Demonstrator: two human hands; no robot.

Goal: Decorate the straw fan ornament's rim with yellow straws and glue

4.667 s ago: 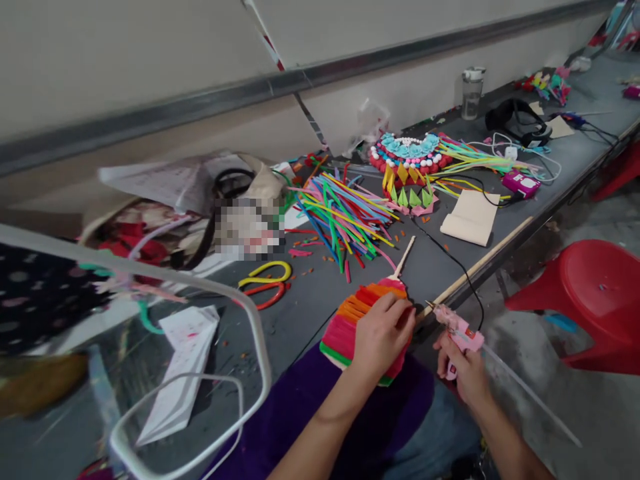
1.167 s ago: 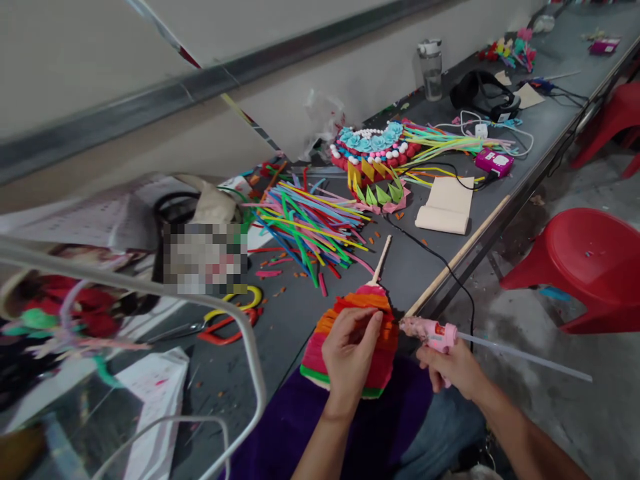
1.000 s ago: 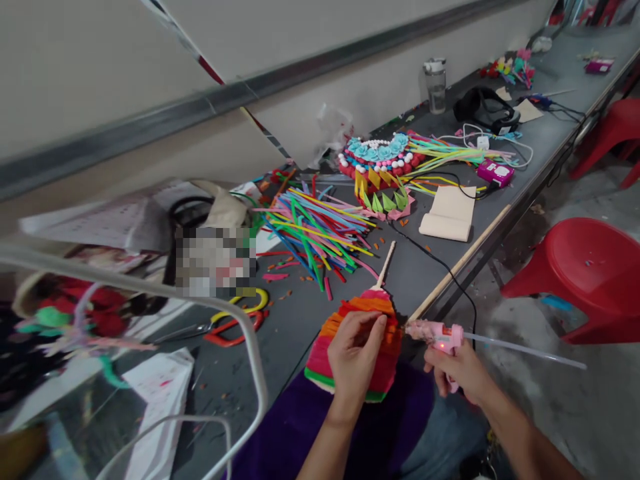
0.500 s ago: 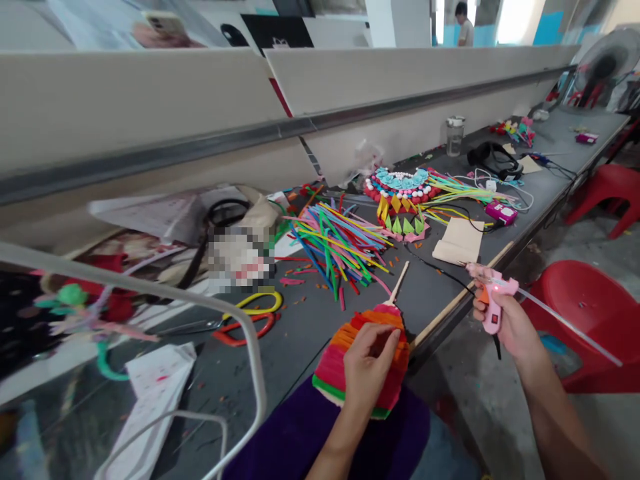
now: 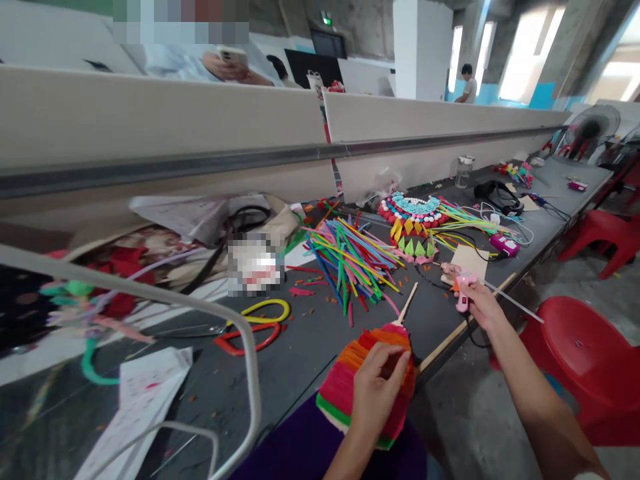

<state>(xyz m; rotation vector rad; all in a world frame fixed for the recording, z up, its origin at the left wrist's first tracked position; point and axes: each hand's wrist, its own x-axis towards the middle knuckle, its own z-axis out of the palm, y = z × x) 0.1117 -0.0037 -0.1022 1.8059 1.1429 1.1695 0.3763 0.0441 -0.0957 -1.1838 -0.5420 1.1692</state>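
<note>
- L hand [image 5: 376, 393] is laid flat on the striped paper fan [image 5: 350, 383], fingers pressed down on its orange/red top strips; nothing is gripped, the fan is just pinned
- Fan lies at the near edge of the grey worktable [image 5: 300, 340], partly over a purple cloth [image 5: 305, 447] on the lap; its wooden stick handle [image 5: 406, 308] points away towards the straws
- R hand [image 5: 479, 305] is closed round the grip of a pink glue gun [image 5: 460, 287], arm stretched out to the right, well apart from the fan
- Gun is held above the table's front edge, nozzle towards a beige paper sheet [image 5: 470, 260]; a clear glue stick [image 5: 515, 301] juts out the back towards the red stool [image 5: 590, 360]
- Black cable [image 5: 435, 283] runs across the tabletop btw fan handle and gun
- Pile of coloured straws [image 5: 353, 257] is spread in the middle of the table, small cut bits scattered round it
- Beyond the straws: a decorated piece w/ blue flowers & white beads [image 5: 413, 210], yellow and green triangles along its near side
- Yellow & red-handled scissors [image 5: 255, 323] lie left of the fan, near but not touching
- White wire frame [image 5: 250, 373] crosses the near left foreground
- Further along the table: clear bottle [image 5: 464, 172], black headset [image 5: 495, 195], magenta box [image 5: 504, 245]
</note>
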